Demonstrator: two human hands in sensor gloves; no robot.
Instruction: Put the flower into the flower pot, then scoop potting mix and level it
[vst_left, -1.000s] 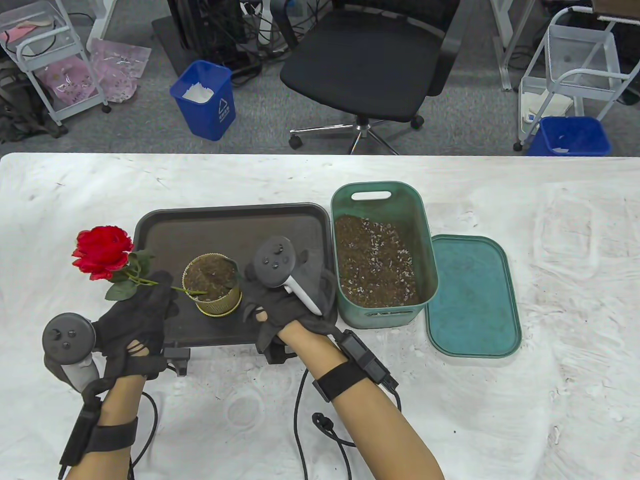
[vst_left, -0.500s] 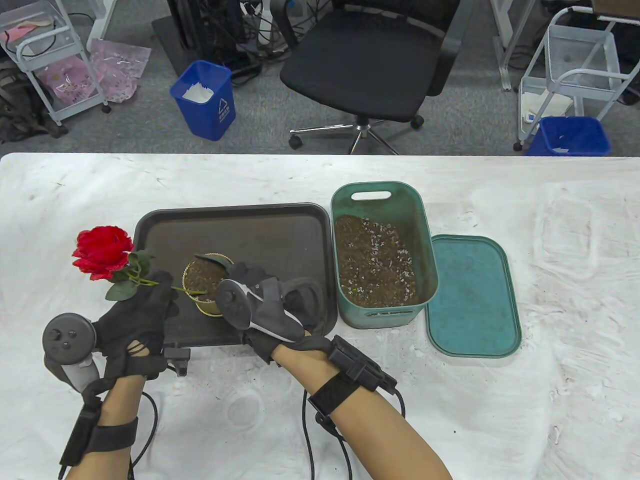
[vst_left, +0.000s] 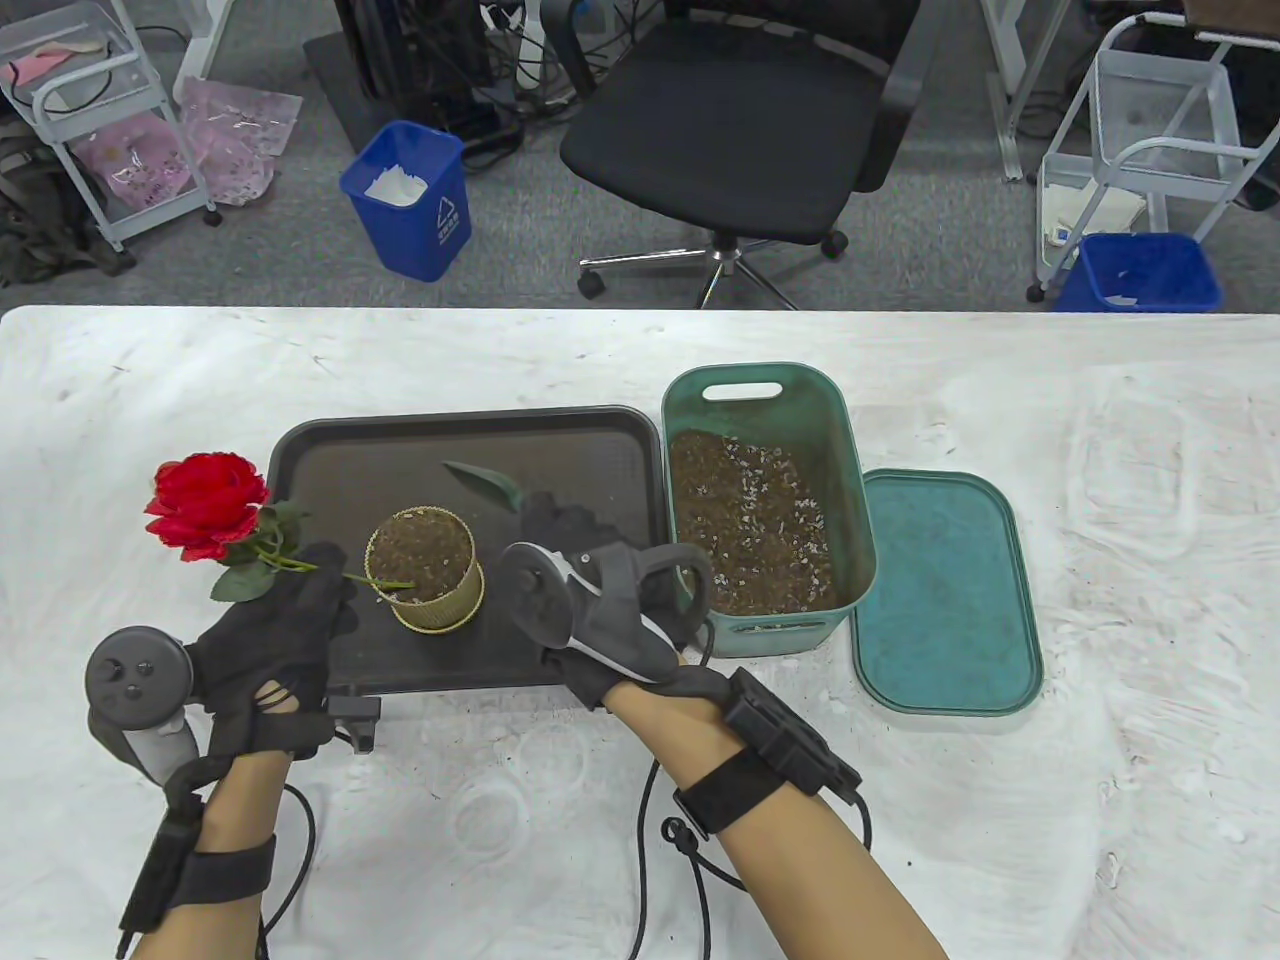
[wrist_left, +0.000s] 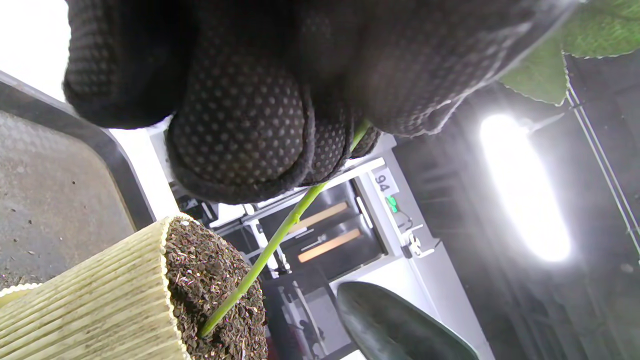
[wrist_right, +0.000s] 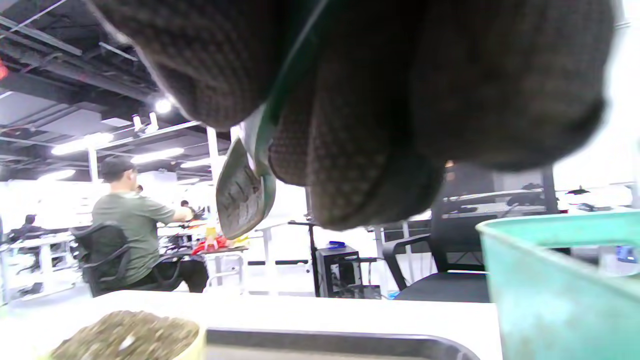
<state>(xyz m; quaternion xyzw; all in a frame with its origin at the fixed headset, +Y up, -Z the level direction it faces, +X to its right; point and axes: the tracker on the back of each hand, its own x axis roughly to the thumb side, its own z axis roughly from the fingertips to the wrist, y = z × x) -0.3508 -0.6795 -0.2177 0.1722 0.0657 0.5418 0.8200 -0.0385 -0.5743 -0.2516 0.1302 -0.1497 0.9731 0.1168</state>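
The flower (vst_left: 205, 505) lay at the left of the table view, its red bloom over the white table (vst_left: 1100, 600) just outside the left edge of the dark tray (vst_left: 560, 440). The left hand (vst_left: 270, 640), at lower left, pinched the green stem below the leaves; the left wrist view showed gloved fingers (wrist_left: 240, 130) curled round the stem. The stem's long axis ran from the bloom at left, down and rightward, to its foot in the soil of the flower pot (vst_left: 425, 570). The flower therefore pointed bloom-outward to the left, strongly tilted and not upright, with its base already in the pot.

The pot stood on the tray at lower centre-left, just right of the left hand and left of the right hand (vst_left: 600, 610). The right hand gripped a green trowel (vst_left: 485, 482); the blade projected toward the upper left, over the tray above and to the right of the pot, apart from its rim. In the right wrist view the blade (wrist_right: 242, 185) looked empty but for a film of soil.

The green bin (vst_left: 765, 620) of potting mix stood directly right of the right hand, touching the tray's right edge, its long axis running top to bottom of the frame. Its lid (vst_left: 945, 590) lay further right.

Judgement: the scoop turned on the right hand, the nearer one, swinging the blade rightward into the bin while the left steadied the stem. Levelling was not yet done.
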